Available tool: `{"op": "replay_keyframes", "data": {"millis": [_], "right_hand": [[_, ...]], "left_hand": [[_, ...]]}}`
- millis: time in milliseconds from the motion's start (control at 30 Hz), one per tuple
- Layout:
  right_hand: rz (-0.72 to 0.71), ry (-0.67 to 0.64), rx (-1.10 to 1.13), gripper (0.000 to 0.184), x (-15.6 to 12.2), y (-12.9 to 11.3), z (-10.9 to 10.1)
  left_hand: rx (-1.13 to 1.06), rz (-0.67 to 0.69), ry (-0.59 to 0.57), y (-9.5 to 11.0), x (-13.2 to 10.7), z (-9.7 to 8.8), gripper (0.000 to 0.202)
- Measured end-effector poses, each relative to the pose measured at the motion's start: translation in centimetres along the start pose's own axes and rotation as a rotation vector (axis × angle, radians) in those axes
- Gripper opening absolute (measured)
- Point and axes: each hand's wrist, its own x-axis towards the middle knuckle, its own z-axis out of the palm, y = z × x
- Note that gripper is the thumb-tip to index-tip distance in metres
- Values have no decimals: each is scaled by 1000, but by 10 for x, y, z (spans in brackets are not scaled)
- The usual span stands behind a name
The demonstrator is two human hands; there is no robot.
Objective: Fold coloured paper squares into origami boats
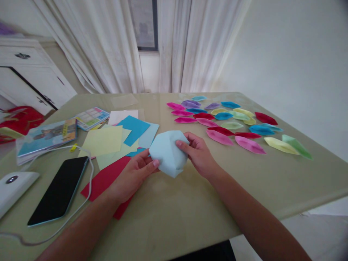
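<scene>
Light blue paper (167, 152), already partly folded, is between the two hands, over the table (187, 217). The left hand (133, 174) pinches it at the left edge, with the thumb on the near face. The right hand (202, 156) pinches it at the right side, also with the thumb in front. Folded papers (219, 137) of many colours lie to the right; flat sheets (106, 139) and a phone (59, 192) lie to the left.

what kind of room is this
Probably a room in a home: long pale curtains hang by a window, a white cabinet stands to the left, and a table holds coloured paper.
</scene>
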Motion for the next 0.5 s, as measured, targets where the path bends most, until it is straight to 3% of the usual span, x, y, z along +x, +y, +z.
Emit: {"op": "replay_keyframes", "data": {"millis": [133, 267, 500], "right_hand": [[0, 79, -33, 43, 1, 4, 1], [-43, 121, -96, 41, 2, 3, 0], [-56, 123, -125, 39, 3, -6, -7]], "left_hand": [[-4, -63, -45, -6, 0, 1, 49], [-55, -67, 6, -4, 1, 0, 39], [-81, -44, 97, 7, 0, -2, 44]]}}
